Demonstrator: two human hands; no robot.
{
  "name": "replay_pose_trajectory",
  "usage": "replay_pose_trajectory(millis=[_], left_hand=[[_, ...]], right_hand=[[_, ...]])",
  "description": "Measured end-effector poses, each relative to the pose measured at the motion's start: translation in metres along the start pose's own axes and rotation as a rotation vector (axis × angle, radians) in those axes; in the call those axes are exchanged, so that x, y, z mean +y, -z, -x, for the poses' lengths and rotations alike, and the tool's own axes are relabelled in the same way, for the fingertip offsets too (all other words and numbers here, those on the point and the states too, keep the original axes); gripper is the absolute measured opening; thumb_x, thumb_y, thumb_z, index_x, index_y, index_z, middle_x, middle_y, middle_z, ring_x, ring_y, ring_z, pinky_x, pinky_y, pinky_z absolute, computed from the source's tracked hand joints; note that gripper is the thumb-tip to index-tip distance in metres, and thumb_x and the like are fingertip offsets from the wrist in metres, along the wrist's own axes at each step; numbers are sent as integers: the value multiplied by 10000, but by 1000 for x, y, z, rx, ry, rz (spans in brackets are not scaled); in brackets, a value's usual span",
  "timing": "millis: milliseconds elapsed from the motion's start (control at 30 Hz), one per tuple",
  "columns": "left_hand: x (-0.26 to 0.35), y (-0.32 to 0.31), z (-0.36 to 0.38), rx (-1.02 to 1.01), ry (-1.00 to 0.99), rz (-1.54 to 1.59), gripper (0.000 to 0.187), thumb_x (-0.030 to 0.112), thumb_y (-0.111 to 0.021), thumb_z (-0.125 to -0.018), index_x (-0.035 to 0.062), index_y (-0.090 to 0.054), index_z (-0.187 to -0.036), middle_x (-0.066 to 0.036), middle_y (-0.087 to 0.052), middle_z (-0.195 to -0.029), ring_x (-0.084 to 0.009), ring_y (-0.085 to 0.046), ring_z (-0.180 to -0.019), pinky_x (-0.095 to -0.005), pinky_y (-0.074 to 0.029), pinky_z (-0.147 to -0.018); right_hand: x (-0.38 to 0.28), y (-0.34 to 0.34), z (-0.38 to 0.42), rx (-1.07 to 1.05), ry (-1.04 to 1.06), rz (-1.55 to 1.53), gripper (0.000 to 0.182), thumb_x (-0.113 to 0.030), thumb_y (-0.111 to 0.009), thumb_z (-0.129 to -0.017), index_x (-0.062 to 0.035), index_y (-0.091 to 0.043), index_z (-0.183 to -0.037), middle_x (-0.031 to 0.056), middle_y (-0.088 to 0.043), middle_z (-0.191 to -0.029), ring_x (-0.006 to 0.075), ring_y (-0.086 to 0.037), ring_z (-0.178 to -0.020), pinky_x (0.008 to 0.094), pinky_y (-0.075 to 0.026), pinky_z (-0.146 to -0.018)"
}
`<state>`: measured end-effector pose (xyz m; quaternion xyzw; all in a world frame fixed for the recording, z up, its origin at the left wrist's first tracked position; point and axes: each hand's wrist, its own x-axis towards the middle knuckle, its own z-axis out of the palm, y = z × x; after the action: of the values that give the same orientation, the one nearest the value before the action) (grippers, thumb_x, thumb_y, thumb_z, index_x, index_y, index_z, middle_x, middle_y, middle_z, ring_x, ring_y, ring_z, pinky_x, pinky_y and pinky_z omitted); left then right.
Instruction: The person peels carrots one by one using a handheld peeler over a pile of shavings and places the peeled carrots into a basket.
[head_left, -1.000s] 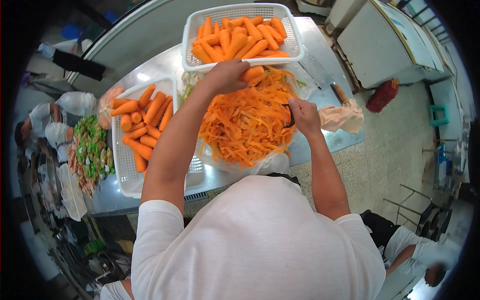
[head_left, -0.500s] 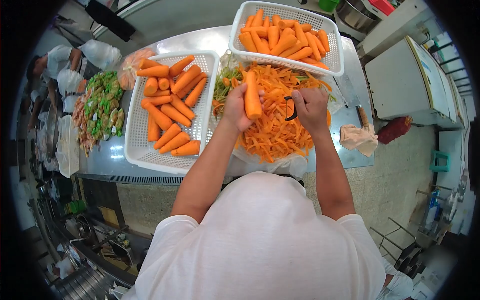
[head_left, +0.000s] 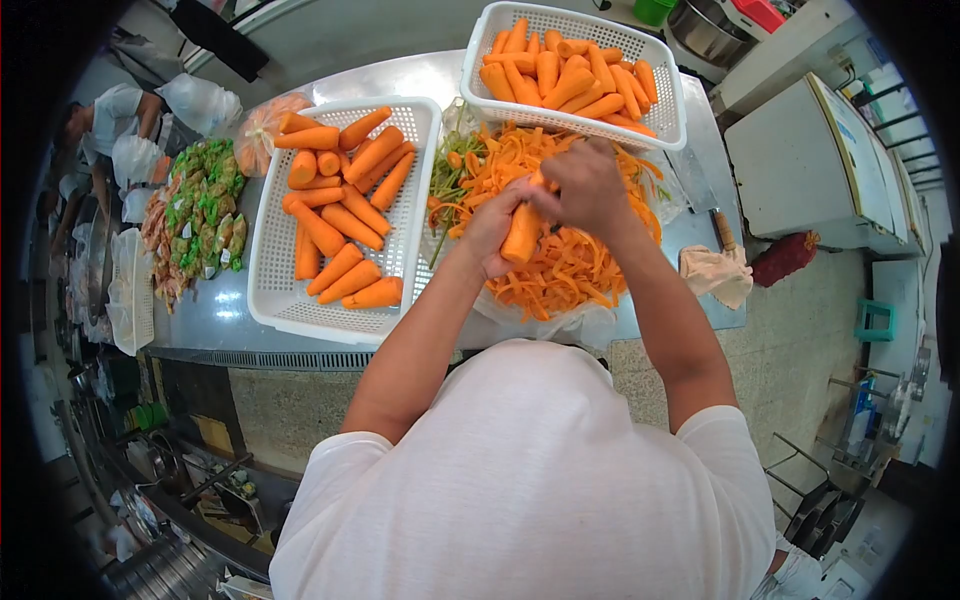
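My left hand (head_left: 490,232) is closed around a carrot (head_left: 521,236) held over a heap of orange peelings (head_left: 570,285). Over the carrot's far end, my right hand (head_left: 587,185) is closed; the black peeler it held a moment ago is mostly hidden behind the fingers now. To the left stands a white perforated basket (head_left: 262,270) with several carrots (head_left: 345,220) in it. Another white basket (head_left: 672,100) at the back holds more carrots (head_left: 575,75). Green carrot tops (head_left: 450,175) lie at the heap's left side.
A knife (head_left: 724,230) and a crumpled cloth (head_left: 716,273) lie at the table's right, near a dark red bundle (head_left: 786,260). Green-and-brown packets (head_left: 208,205) are piled at far left, beside a person in white (head_left: 118,118). A white cabinet (head_left: 790,160) stands at right.
My right hand has moved left and up, from beside the carrot to over its far end. The carrot is lower and tilted more.
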<state>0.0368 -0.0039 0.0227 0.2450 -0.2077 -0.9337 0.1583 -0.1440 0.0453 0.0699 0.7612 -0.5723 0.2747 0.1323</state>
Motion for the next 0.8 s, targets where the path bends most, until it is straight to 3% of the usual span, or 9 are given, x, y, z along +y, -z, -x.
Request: replay_pose_trajectory(millis=[133,200,300,367,433,567,667,733,800], left_hand=[[6,-7,4,31,-18,-237,403,355,-373,-1111,155,-466,-1448,-55,-632,-1138,-144,-659,-839,-286,-605,-677],[7,-15,10,45,-31,-212,403,356,-388,-1108,156,-467,-1448,-56,-637,-1138,-143,-660,-835,-287,-606,-680],[4,-13,6,90,-46,-95,404,362,-399,-1105,155,-474,-1444,-60,-646,-1148,-144,-663,-836,-291,-609,-692],[3,-12,4,115,-49,-8,407,367,-394,-1105,152,-481,-1439,-63,-649,-1156,-145,-665,-840,-294,-611,-700],[5,-16,4,108,21,100,399,366,-372,-1112,145,-499,-1420,-64,-657,-1165,-145,-665,-858,-295,-614,-718],[3,-14,8,107,81,-26,397,384,-369,-1112,139,-520,-1386,-61,-665,-1145,-153,-665,-853,-294,-613,-700],[-3,-5,3,69,-15,-134,388,414,-395,-1101,138,-540,-1331,-55,-669,-1119,-169,-663,-824,-306,-611,-666],[-5,-3,4,60,-18,-85,379,428,-408,-1092,132,-551,-1279,-73,-660,-1113,-174,-657,-786,-315,-608,-638],[-5,2,3,68,-24,-41,369,419,-412,-1093,123,-554,-1262,-76,-657,-1073,-169,-652,-767,-313,-605,-633]], right_hand=[[48,-8,-15,96,-65,121,429,-519,-717,-862,-130,-670,-688,30,-643,-624,234,-607,-657,402,-415,-787],[61,-2,-19,8,-260,276,442,-510,-726,-869,-126,-680,-656,27,-636,-584,243,-597,-614,404,-415,-774],[46,8,-13,22,-302,155,386,-449,-744,-869,-126,-664,-675,24,-601,-585,255,-593,-620,401,-408,-747],[9,13,-5,-5,-286,-13,388,-450,-749,-860,-132,-647,-663,23,-602,-604,249,-594,-639,400,-409,-745],[-32,20,0,-48,-7,-52,380,-442,-757,-849,-141,-631,-654,20,-601,-627,246,-595,-661,387,-412,-739],[-20,-1,1,0,51,12,373,-473,-734,-835,-149,-661,-665,27,-613,-623,230,-610,-641,405,-427,-739],[37,-9,-5,84,-58,186,406,-487,-718,-856,-137,-665,-658,34,-615,-602,242,-615,-627,429,-427,-730],[56,-3,-8,38,-298,364,439,-500,-708,-873,-120,-672,-656,37,-614,-579,256,-614,-605,442,-425,-724],[51,1,-3,32,-301,292,448,-503,-709,-875,-116,-672,-653,37,-613,-569,259,-608,-590,442,-425,-719]])
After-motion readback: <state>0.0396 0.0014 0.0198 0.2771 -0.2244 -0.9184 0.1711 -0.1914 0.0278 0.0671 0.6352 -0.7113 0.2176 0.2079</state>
